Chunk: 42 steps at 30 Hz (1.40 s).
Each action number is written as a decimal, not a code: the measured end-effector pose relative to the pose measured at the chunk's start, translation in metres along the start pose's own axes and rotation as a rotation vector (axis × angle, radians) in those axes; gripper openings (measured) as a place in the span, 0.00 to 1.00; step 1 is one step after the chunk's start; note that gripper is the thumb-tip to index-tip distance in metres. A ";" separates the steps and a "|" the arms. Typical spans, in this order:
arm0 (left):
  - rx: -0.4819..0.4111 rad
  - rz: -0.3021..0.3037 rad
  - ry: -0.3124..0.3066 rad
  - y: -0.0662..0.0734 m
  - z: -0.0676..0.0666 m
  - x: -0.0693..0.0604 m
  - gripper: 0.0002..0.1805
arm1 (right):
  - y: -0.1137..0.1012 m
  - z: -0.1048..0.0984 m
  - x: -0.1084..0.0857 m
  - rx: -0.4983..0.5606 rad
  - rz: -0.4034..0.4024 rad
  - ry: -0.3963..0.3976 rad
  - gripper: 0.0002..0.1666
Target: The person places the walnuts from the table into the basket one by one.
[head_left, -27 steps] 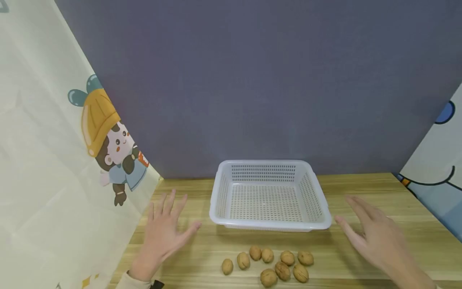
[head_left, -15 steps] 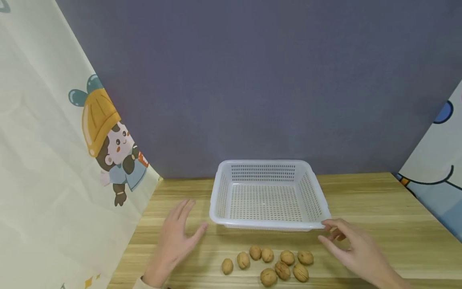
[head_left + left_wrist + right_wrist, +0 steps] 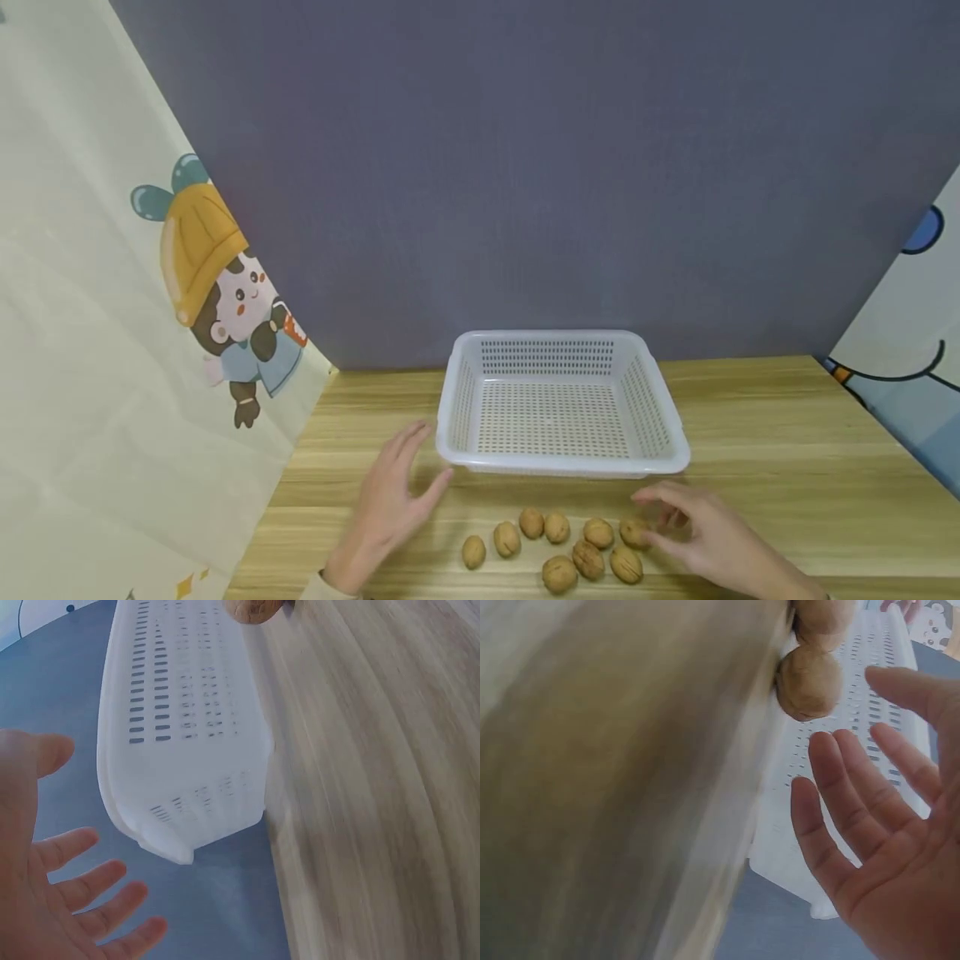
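Note:
Several brown walnuts [image 3: 558, 575] lie on the wooden table in front of a white perforated basket [image 3: 562, 462]. At the right end of the group, my right hand [image 3: 701, 533] is spread around the rightmost walnut [image 3: 632, 532], its thumb tip close to the nut; whether they touch I cannot tell. The right wrist view shows that hand [image 3: 900, 825] with fingers apart beside a walnut [image 3: 808, 682]. My left hand [image 3: 390, 508] hovers left of the basket's front corner, fingers extended and holding nothing. In the left wrist view its palm [image 3: 30, 900] shows near the basket [image 3: 180, 765].
The basket stands near the back edge of the table [image 3: 787, 458], against a dark grey-blue panel [image 3: 525, 167]. A white sheet with a cartoon figure [image 3: 255, 333] borders the left side, and another printed sheet [image 3: 900, 333] the right.
My right hand has moved left and toward the front, from beside the basket to the rightmost walnut. My left hand has shifted right, nearer the basket. Basket and walnuts have stayed in place.

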<state>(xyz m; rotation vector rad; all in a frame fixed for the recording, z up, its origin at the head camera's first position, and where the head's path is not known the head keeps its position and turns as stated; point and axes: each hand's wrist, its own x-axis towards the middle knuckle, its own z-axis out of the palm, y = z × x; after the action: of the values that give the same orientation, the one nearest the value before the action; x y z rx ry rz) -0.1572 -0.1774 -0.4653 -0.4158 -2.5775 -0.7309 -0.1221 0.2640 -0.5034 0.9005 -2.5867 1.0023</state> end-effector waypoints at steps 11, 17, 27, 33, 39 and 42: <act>-0.016 0.032 0.007 0.004 0.010 -0.001 0.34 | 0.006 0.000 0.002 0.129 0.129 -0.227 0.23; -0.015 0.062 0.046 0.002 0.016 -0.002 0.27 | 0.005 -0.001 0.003 0.155 0.187 -0.293 0.24; -0.018 0.115 0.112 0.000 0.019 0.002 0.22 | 0.007 0.001 0.004 0.152 0.175 -0.296 0.20; 0.000 0.138 0.119 -0.001 0.018 0.003 0.21 | 0.006 -0.003 0.003 0.124 0.179 -0.282 0.20; 0.015 0.140 0.120 -0.002 0.017 0.005 0.20 | 0.002 -0.011 0.008 0.095 0.138 -0.228 0.19; 0.018 0.143 0.127 -0.003 0.017 0.006 0.20 | -0.003 -0.015 0.011 0.075 0.087 -0.198 0.19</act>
<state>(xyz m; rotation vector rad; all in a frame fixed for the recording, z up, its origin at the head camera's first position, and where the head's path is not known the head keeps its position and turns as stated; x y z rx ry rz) -0.1690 -0.1691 -0.4769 -0.5251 -2.4061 -0.6611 -0.1294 0.2671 -0.4864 0.9580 -2.7905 1.0907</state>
